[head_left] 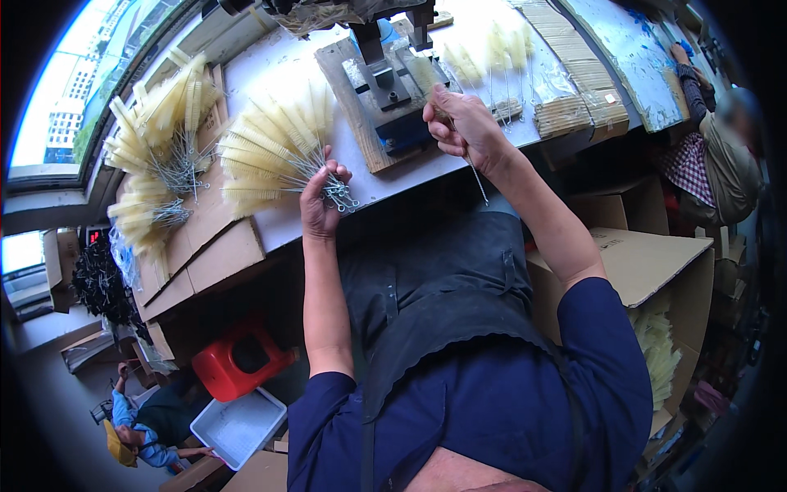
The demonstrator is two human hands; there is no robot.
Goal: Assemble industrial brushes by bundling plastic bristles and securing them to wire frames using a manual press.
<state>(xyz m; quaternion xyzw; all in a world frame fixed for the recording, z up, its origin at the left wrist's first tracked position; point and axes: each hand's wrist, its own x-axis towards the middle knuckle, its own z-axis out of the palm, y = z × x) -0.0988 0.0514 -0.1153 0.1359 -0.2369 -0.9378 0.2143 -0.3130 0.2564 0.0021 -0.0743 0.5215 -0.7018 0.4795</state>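
Note:
My left hand (322,203) is closed around the twisted-wire handles of a fanned bundle of bottle brushes (266,156) with cream bristles. Looped wire ends stick out below its fingers, and the bristles spread up and left over the white table. In front of a bench press (392,97), my right hand (469,129) grips a single bottle brush (423,75). Its bristle end points up beside the press, while its thin wire handle hangs below my palm. The middle of this brush is hidden by my fingers.
Piles of brushes (152,139) lie on cardboard (217,262) at the left. More brushes (488,53) and stacked flat cardboard (566,90) are at the right. An open carton (656,271), a red stool (242,361) and a white bin (239,426) stand lower. Other people work on both sides.

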